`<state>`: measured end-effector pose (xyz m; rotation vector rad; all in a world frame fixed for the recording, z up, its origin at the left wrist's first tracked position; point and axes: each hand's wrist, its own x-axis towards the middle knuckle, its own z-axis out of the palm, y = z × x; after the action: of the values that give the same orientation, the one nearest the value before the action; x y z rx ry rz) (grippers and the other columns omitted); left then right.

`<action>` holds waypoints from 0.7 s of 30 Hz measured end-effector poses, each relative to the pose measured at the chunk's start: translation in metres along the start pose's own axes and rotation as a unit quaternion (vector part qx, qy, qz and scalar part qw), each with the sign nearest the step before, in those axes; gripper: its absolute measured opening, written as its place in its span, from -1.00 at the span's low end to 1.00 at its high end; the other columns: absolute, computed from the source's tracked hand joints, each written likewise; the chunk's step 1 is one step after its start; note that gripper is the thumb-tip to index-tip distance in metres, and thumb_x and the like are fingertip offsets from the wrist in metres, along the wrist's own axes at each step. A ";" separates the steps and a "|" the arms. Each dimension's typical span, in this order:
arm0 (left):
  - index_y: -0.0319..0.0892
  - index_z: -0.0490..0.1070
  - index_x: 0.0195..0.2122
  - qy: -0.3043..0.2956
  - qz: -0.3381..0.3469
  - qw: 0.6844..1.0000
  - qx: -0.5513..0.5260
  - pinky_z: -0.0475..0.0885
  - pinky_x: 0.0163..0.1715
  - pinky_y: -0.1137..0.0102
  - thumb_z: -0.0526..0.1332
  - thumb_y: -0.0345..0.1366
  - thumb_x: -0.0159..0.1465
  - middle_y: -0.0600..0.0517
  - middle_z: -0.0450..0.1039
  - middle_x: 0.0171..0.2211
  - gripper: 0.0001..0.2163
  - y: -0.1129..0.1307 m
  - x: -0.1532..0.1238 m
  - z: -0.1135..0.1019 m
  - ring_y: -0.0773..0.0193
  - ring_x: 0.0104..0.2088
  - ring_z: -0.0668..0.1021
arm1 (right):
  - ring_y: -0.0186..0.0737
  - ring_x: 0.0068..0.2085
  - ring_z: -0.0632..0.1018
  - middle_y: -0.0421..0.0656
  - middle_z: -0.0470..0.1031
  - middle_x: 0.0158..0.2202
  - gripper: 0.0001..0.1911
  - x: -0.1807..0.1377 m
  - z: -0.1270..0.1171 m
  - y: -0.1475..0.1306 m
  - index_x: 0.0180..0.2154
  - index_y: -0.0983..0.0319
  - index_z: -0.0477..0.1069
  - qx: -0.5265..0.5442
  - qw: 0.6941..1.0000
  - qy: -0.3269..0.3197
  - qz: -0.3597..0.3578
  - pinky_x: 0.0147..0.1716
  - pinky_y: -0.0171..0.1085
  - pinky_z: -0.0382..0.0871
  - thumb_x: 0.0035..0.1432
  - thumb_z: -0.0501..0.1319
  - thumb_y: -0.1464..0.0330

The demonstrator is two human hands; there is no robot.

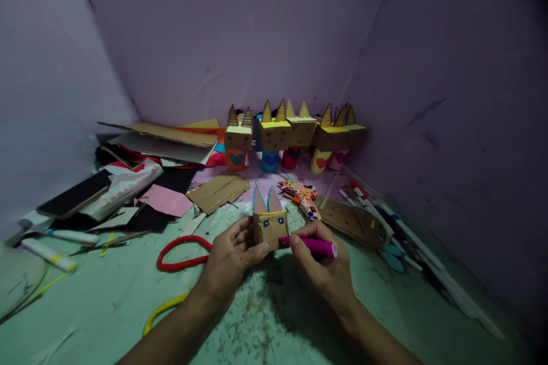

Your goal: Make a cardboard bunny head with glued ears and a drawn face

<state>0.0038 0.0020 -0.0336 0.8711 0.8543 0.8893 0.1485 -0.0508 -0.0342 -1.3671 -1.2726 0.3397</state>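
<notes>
Between my hands is a small cardboard animal head [273, 230] with two tall pointed ears and two drawn eyes. Its ears are pinkish with blue edges. My left hand [233, 251] grips it by its left side, thumb across the lower front. In my right hand [323, 265] is a purple marker [314, 246], held like a pen. The marker's tip meets the lower right part of the face, below the eye. Just left of my left hand lies a red-handled loop [182, 265], and a yellow loop [165, 308] is partly behind my left forearm.
Several finished-looking cardboard animal figures [274, 136] stand along the back wall. Cardboard and paper sheets [166, 140] pile up at the left. Markers [51, 254] lie near the left edge; more pens [398, 222] line the right wall. Patterned paper scraps [302, 194] lie behind my right hand.
</notes>
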 end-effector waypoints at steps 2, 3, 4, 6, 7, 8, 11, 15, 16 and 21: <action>-0.38 0.25 0.05 -0.001 -0.001 1.000 0.000 0.39 -0.01 0.22 0.46 -0.37 -0.16 -0.32 0.45 0.00 -0.28 0.000 0.000 0.000 -0.06 -0.01 0.50 | -0.36 -0.63 0.37 -0.26 0.39 -0.62 -0.84 0.000 0.001 0.000 -0.51 0.23 0.35 0.006 1.000 -0.006 -0.003 -0.65 -0.40 0.20 0.07 0.18 0.32; -0.38 0.25 0.05 0.000 -0.003 1.000 -0.001 0.39 -0.01 0.23 0.46 -0.37 -0.17 -0.32 0.45 0.00 -0.27 0.000 0.000 0.001 -0.06 0.00 0.50 | -0.36 -0.63 0.37 -0.26 0.39 -0.62 -0.84 0.000 0.001 0.000 -0.51 0.23 0.35 0.009 1.000 -0.012 -0.002 -0.64 -0.40 0.20 0.07 0.18 0.32; -0.39 0.24 0.07 0.001 -0.005 1.000 -0.003 0.39 -0.01 0.23 0.46 -0.37 -0.17 -0.32 0.45 0.01 -0.25 0.000 0.000 0.001 -0.06 0.00 0.50 | -0.36 -0.62 0.36 -0.26 0.39 -0.62 -0.84 0.000 0.001 -0.001 -0.52 0.24 0.35 0.016 1.000 -0.018 0.000 -0.64 -0.40 0.19 0.06 0.19 0.33; -0.40 0.18 0.12 0.005 -0.011 1.000 -0.003 0.40 -0.02 0.25 0.47 -0.36 -0.18 -0.32 0.43 0.03 -0.19 0.002 0.001 0.002 -0.05 0.00 0.50 | -0.37 -0.62 0.34 -0.28 0.37 -0.63 -0.83 0.000 0.000 -0.002 -0.53 0.24 0.36 0.040 0.999 -0.014 0.019 -0.64 -0.39 0.16 0.05 0.20 0.32; -0.39 0.15 0.16 0.009 -0.012 1.000 -0.002 0.41 -0.03 0.26 0.47 -0.35 -0.17 -0.30 0.43 0.04 -0.15 0.004 0.001 0.001 -0.03 0.00 0.50 | -0.38 -0.63 0.32 -0.29 0.34 -0.64 -0.82 0.001 -0.001 -0.002 -0.53 0.23 0.36 0.058 0.998 -0.001 0.037 -0.64 -0.39 0.14 0.05 0.21 0.31; -0.36 0.12 0.19 0.015 -0.010 1.000 0.002 0.41 -0.04 0.28 0.46 -0.34 -0.14 -0.28 0.42 0.06 -0.14 0.006 0.002 0.001 -0.01 0.00 0.50 | -0.39 -0.63 0.30 -0.31 0.31 -0.65 -0.81 0.001 -0.001 -0.002 -0.53 0.23 0.35 0.078 0.995 0.019 0.060 -0.65 -0.39 0.12 0.05 0.21 0.29; -0.26 0.23 0.16 0.054 0.016 0.997 0.050 0.42 -0.11 0.35 0.41 -0.29 -0.06 -0.18 0.43 0.06 -0.27 0.017 0.006 -0.005 0.07 -0.02 0.51 | -0.40 -0.65 0.24 -0.34 0.23 -0.66 -0.77 0.005 -0.003 -0.002 -0.51 0.22 0.33 0.132 0.980 0.070 0.128 -0.67 -0.38 0.06 0.04 0.23 0.22; -0.26 0.49 -0.08 0.066 0.041 0.976 0.204 0.40 -0.37 0.41 0.33 -0.20 0.03 -0.10 0.56 -0.15 -0.58 0.031 0.008 -0.015 0.19 -0.29 0.55 | -0.40 -0.65 0.22 -0.33 0.23 -0.67 -0.76 0.008 -0.003 0.000 -0.49 0.23 0.37 0.120 0.981 0.067 0.136 -0.66 -0.37 0.05 0.01 0.26 0.19; -0.27 0.50 -0.10 0.063 0.041 0.970 0.232 0.36 -0.42 0.42 0.31 -0.18 0.05 -0.09 0.57 -0.22 -0.60 0.032 0.008 -0.017 0.23 -0.37 0.53 | -0.40 -0.65 0.21 -0.34 0.23 -0.68 -0.76 0.008 -0.003 0.000 -0.49 0.24 0.39 0.109 0.984 0.064 0.128 -0.66 -0.36 0.04 0.01 0.26 0.20; -0.31 0.45 -0.03 0.087 0.088 0.945 0.302 0.34 -0.38 0.37 0.28 -0.11 0.07 -0.15 0.53 -0.17 -0.51 0.035 0.008 -0.022 0.19 -0.35 0.51 | -0.40 -0.65 0.21 -0.34 0.20 -0.68 -0.77 0.008 -0.004 -0.001 -0.45 0.25 0.39 0.121 0.983 0.056 0.124 -0.67 -0.37 0.05 0.03 0.26 0.20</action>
<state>-0.0219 0.0276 -0.0131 1.4331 1.2490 0.8777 0.1538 -0.0466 -0.0289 -1.3167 -0.9360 0.5635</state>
